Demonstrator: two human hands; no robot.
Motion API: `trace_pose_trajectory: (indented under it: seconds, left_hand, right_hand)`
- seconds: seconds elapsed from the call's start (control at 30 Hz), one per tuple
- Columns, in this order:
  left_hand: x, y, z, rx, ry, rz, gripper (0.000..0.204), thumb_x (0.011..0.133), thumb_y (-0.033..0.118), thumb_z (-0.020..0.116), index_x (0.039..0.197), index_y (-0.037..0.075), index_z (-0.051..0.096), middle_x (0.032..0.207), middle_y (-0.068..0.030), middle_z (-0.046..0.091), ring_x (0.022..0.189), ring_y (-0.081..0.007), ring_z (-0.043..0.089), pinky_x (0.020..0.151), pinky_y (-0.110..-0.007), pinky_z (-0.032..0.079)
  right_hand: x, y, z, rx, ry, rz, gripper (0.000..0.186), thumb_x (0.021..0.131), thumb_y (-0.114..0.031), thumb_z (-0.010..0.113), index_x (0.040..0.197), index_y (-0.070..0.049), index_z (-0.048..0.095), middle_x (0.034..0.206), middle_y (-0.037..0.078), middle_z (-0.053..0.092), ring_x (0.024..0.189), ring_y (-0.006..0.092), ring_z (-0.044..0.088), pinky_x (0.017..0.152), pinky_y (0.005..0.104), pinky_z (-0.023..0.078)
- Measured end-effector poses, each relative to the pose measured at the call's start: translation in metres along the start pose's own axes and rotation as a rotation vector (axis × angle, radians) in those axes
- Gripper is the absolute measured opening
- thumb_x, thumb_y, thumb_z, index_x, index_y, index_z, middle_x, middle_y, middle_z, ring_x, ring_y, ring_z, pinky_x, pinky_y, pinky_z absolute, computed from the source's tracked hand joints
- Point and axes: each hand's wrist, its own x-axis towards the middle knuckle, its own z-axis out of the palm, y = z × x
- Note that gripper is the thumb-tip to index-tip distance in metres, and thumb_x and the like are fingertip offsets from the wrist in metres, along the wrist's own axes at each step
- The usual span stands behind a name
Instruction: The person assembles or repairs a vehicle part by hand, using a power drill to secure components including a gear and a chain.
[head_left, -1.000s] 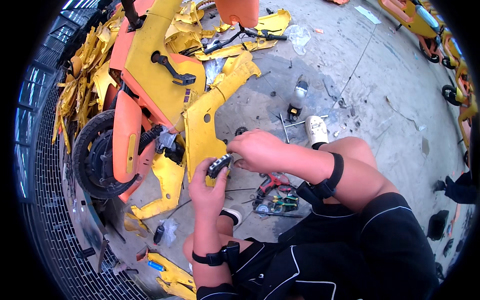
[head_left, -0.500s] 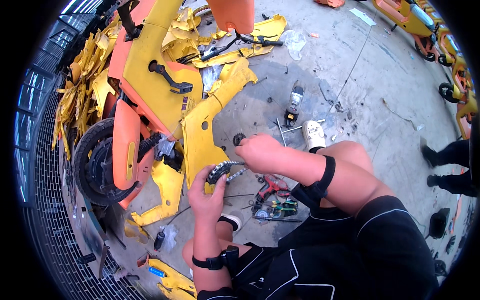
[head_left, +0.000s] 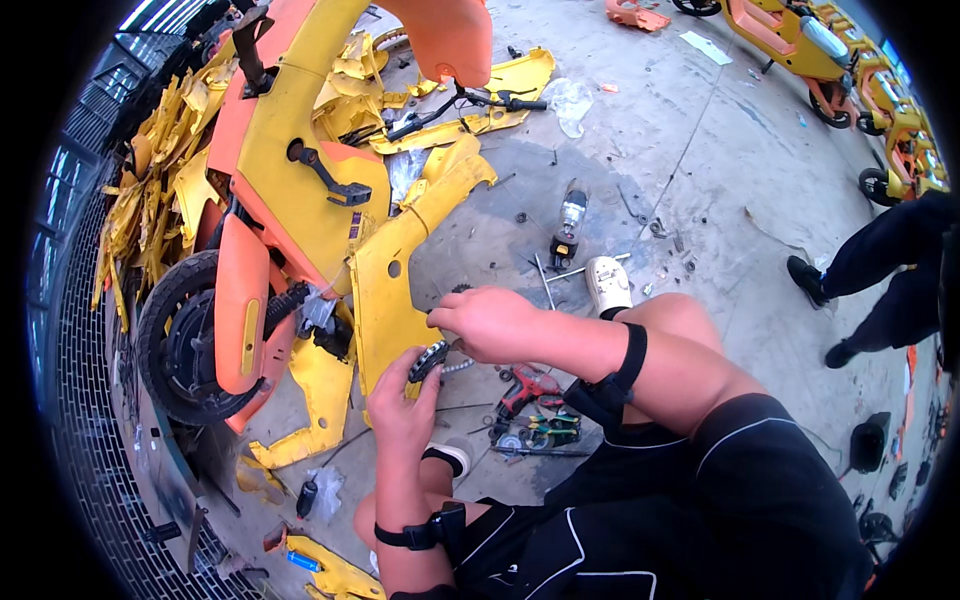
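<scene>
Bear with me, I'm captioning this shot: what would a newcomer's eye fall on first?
Probably the big yellow-and-orange bike at upper left, with a heap of yellow panels to its left. Next, perhaps, just left of centre, the left hand gripping a dark round part, with the right hand close beside it. Another person's dark-trousered legs also stand out at the right edge.

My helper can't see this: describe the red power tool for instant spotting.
From the big bike, go right past the left hand to the floor. The power tool lies just beyond the green-handled tools; its chunky red body sets it apart.
</scene>
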Motion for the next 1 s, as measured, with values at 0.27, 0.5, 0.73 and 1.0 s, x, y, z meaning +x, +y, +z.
trace_pose_trajectory:
  seconds: [0.27, 0.5, 0.73, 1.0]
  left_hand:
    - [0.000, -0.004, 0.001, -0.050, -0.005, -0.010, 0.034, 0.085, 0.004, 0.077, 0.117, -0.004, 0.067, 0.109, -0.0129, 0.072, 0.101, -0.0196, 0.067, 0.093, -0.031, 0.051]
    - [0.001, -0.005, 0.000, -0.183, 0.028, -0.110, 0.034, 0.084, 0.006, 0.077, 0.116, -0.001, 0.068, 0.107, -0.0159, 0.072, 0.100, -0.0247, 0.070, 0.090, -0.034, 0.052]
    - [0.000, -0.005, 0.005, 0.134, -0.056, 0.058, 0.033, 0.082, 0.008, 0.076, 0.113, 0.002, 0.067, 0.105, -0.0192, 0.070, 0.099, -0.0366, 0.067, 0.087, -0.041, 0.053]
    - [-0.002, -0.009, 0.002, 0.015, -0.027, -0.105, 0.036, 0.083, 0.007, 0.077, 0.116, 0.000, 0.065, 0.104, -0.0142, 0.071, 0.097, -0.0243, 0.070, 0.087, -0.034, 0.053]
  right_hand:
    - [0.006, -0.005, -0.008, 0.051, -0.142, 0.026, 0.018, 0.078, -0.014, 0.073, 0.094, -0.006, 0.068, 0.092, 0.013, 0.070, 0.094, 0.0350, 0.067, 0.081, 0.0464, 0.053]
    - [0.001, 0.002, 0.004, -0.148, -0.239, 0.094, 0.027, 0.077, -0.020, 0.076, 0.098, -0.006, 0.067, 0.095, 0.013, 0.069, 0.094, 0.0351, 0.068, 0.081, 0.0465, 0.054]
    - [0.005, -0.010, 0.007, -0.017, -0.160, -0.028, 0.022, 0.076, -0.017, 0.072, 0.095, -0.006, 0.069, 0.092, 0.014, 0.070, 0.090, 0.0351, 0.069, 0.079, 0.0457, 0.055]
    - [0.009, -0.008, 0.016, -0.088, -0.163, 0.048, 0.013, 0.076, -0.013, 0.066, 0.086, -0.007, 0.071, 0.083, 0.015, 0.072, 0.084, 0.0360, 0.071, 0.075, 0.0470, 0.056]
